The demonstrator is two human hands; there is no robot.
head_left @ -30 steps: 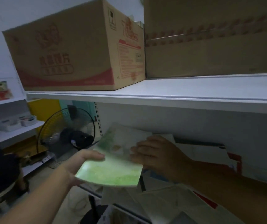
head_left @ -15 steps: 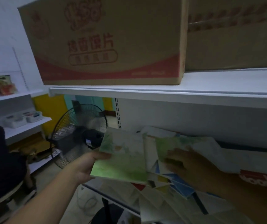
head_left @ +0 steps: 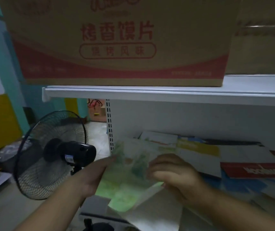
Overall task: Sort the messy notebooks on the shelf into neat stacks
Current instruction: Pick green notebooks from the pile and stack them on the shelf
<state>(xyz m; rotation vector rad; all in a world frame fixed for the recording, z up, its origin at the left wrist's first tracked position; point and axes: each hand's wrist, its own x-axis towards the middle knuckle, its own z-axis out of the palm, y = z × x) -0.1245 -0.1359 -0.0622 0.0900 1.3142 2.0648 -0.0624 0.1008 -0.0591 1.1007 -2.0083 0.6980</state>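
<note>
We find the green notebooks (head_left: 126, 179) held between both hands over the left front corner of the shelf (head_left: 93, 205), lifted off the board rather than lying on it. The left hand (head_left: 95, 177) grips their left edge, thumb on top and the fingers hidden beneath. The right hand (head_left: 173, 177) has its fingers curled over the right side, pressing on the cover. Half a second ago that right hand was away in the heap, reaching for a second green cover while the left held the first alone. Now it is back, and two green covers seem to overlap between the hands, though blur keeps us from counting them. We take this as like being matched with like — the start of one neat stack, not yet squared or set down. Most of the work remains: along the back and right of the shelf the red notebook (head_left: 253, 170), the yellow-and-blue notebook (head_left: 198, 147) and others lie fanned at odd angles, overlapping. To the left, off the shelf, a black fan (head_left: 50, 155) stands close to the left hand, and a cardboard box (head_left: 116, 39) sits on the upper board (head_left: 150, 94).
</note>
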